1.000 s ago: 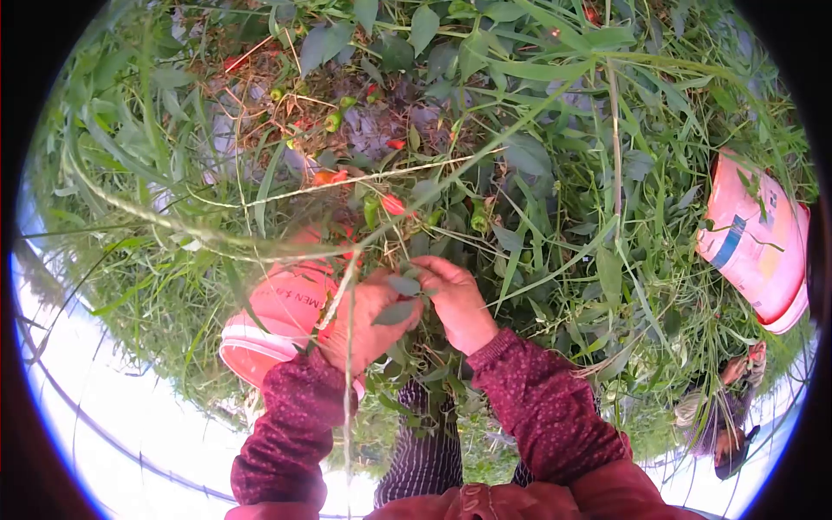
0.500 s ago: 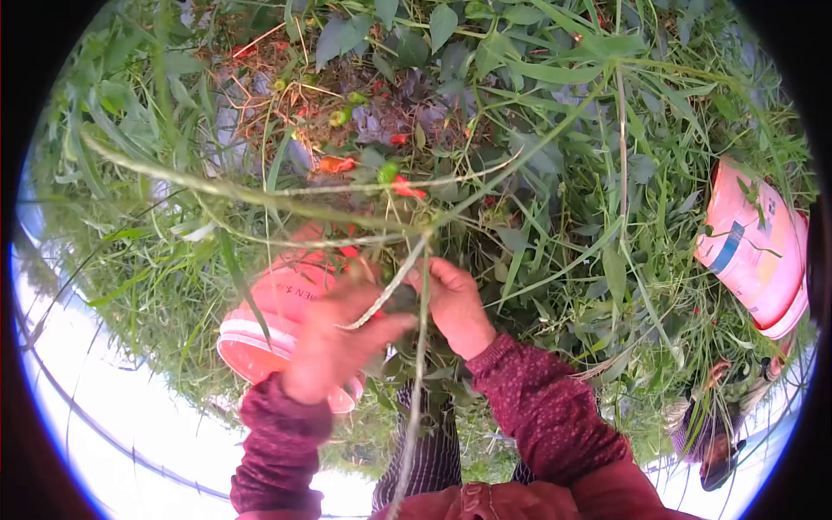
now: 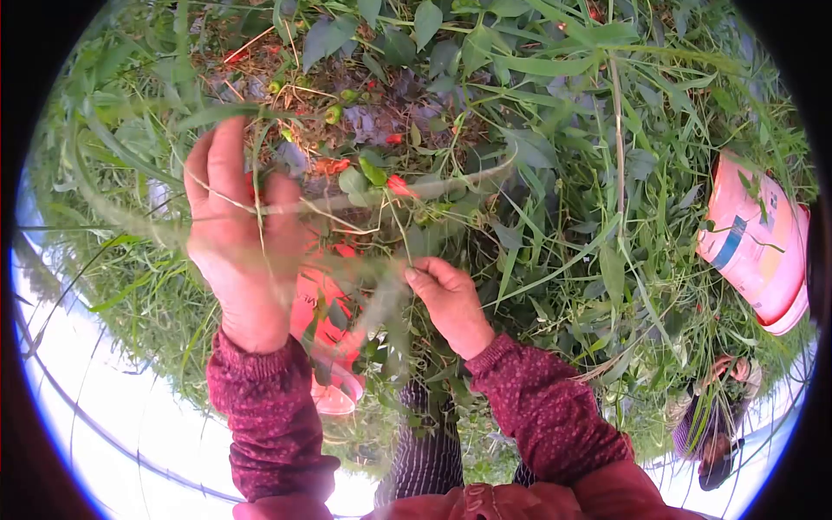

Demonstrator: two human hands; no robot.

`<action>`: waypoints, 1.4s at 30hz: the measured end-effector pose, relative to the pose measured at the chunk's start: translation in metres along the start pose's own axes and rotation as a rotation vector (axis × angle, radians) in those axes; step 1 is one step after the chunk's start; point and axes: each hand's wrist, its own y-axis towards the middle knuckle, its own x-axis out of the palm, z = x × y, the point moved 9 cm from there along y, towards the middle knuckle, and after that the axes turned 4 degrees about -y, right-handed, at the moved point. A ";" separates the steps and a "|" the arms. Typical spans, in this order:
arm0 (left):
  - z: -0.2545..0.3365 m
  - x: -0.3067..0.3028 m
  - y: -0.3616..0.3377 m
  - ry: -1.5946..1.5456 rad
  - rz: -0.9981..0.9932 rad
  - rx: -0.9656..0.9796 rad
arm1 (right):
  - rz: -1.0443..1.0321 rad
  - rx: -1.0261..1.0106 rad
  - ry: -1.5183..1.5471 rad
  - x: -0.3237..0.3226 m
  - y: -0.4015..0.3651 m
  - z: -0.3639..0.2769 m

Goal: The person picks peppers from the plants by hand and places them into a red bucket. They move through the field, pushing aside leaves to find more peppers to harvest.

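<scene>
My right hand [image 3: 451, 305] is closed, thumb and forefinger pinched on a thin stem [image 3: 404, 243] of a pepper plant. A green pepper [image 3: 373, 171] and a red pepper [image 3: 400, 186] show just above that stem. My left hand [image 3: 243, 230] reaches up to the left, its fingers stretched and apart among grass blades. Blurred blades cross in front of it, and a bit of red shows between its fingers. Behind and below this hand stands a red-pink bucket [image 3: 318, 299], partly hidden by the hand and leaves.
Another pink bucket [image 3: 752, 247] with a blue label patch lies tilted in grass at the right. Another person [image 3: 712, 425] is at the lower right. Red peppers [image 3: 332, 166] and dry stalks lie on the ground ahead. Long grass blades cross close to the camera.
My left hand has moved up and left, away from my right hand and over the bucket. My right hand stays nearly in place. The grass blades in front have shifted.
</scene>
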 end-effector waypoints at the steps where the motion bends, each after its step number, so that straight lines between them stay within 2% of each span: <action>1: 0.008 0.009 0.001 -0.014 -0.056 -0.007 | -0.002 -0.007 -0.007 0.001 0.000 0.000; 2: 0.027 0.023 -0.007 0.019 -0.168 0.185 | -0.009 -0.009 -0.005 0.002 0.000 -0.002; 3: 0.034 0.050 -0.021 -0.011 -0.325 0.239 | 0.022 -0.041 -0.035 0.000 -0.003 -0.008; 4: 0.041 0.084 -0.039 0.276 -0.644 0.279 | 0.042 -0.072 -0.062 0.001 -0.005 -0.013; 5: 0.047 0.101 -0.048 0.231 -0.724 0.361 | 0.034 -0.134 -0.039 0.000 -0.007 -0.016; 6: 0.033 0.124 -0.064 0.426 -0.851 0.384 | 0.060 -0.038 0.030 0.001 -0.005 -0.010; 7: -0.002 0.151 -0.080 0.395 -0.950 0.185 | 0.059 -0.054 -0.024 -0.001 -0.001 -0.001; 8: -0.014 0.158 -0.084 0.417 -0.937 0.178 | 0.066 -0.071 -0.080 -0.005 0.003 0.009; 9: -0.012 0.153 -0.075 0.516 -0.807 0.247 | 0.009 -0.025 0.066 -0.001 0.000 0.005; 10: -0.008 0.148 -0.070 0.610 -0.677 0.317 | -0.004 -0.028 0.065 0.002 0.000 0.001; 12: -0.010 0.147 -0.078 0.635 -0.741 0.242 | 0.025 0.040 0.113 0.001 -0.002 0.005; 14: 0.000 0.135 -0.083 0.541 -0.748 0.244 | 0.000 0.040 0.099 0.002 -0.002 0.003; 15: -0.002 0.127 -0.086 0.431 -0.761 0.162 | -0.004 0.051 0.107 0.004 -0.002 0.003; 19: -0.004 0.104 -0.115 0.340 -0.847 0.113 | -0.026 0.064 0.082 0.008 -0.005 0.002; 21: -0.011 0.083 -0.120 0.204 -0.791 -0.142 | 0.010 0.071 0.122 0.009 -0.005 0.000; 22: -0.007 0.079 -0.130 0.178 -0.801 -0.134 | 0.037 0.069 0.165 0.007 -0.004 -0.002; 23: -0.001 0.081 -0.147 -0.047 -0.898 -0.173 | -0.035 -0.022 0.200 0.011 -0.003 -0.011; 24: 0.010 0.082 -0.163 -0.269 -0.989 -0.212 | -0.013 -0.022 0.194 0.007 -0.003 -0.011; 26: 0.022 0.072 -0.169 -0.299 -0.950 -0.233 | -0.167 0.064 0.100 0.021 -0.002 -0.005; 28: 0.025 0.059 -0.167 -0.316 -0.906 -0.264 | -0.154 0.027 0.126 0.022 -0.004 -0.007; 31: -0.002 0.028 -0.179 -0.478 -0.876 -0.591 | -0.178 -0.061 -0.182 0.023 -0.006 -0.008; 32: -0.018 0.015 -0.194 -0.609 -0.881 -0.816 | -0.171 -0.059 -0.178 0.022 -0.008 -0.008; 33: -0.031 0.000 -0.212 -0.738 -0.875 -1.043 | -0.150 -0.140 -0.356 0.022 -0.010 -0.015; 34: -0.043 -0.022 -0.213 -0.690 -0.765 -1.101 | -0.126 -0.222 -0.536 0.022 -0.012 -0.023; 35: -0.056 -0.045 -0.216 -0.641 -0.655 -1.154 | -0.173 -0.150 -0.484 0.025 -0.014 -0.024; 36: -0.078 -0.069 -0.234 -0.563 -0.606 -1.127 | -0.166 -0.147 -0.483 0.024 -0.014 -0.023; 37: -0.094 -0.087 -0.245 -0.463 -0.656 -1.054 | -0.179 -0.181 -0.503 0.026 -0.015 -0.025; 38: -0.103 -0.100 -0.250 -0.251 -0.761 -0.897 | -0.190 -0.218 -0.524 0.028 -0.015 -0.027; 40: -0.104 -0.104 -0.258 0.127 -0.946 -0.564 | -0.200 -0.191 -0.510 0.030 -0.017 -0.027; 41: -0.108 -0.101 -0.264 0.126 -0.949 -0.566 | -0.201 -0.211 -0.542 0.031 -0.018 -0.028; 42: -0.106 -0.094 -0.259 0.246 -0.945 -0.457 | -0.201 -0.232 -0.575 0.032 -0.019 -0.030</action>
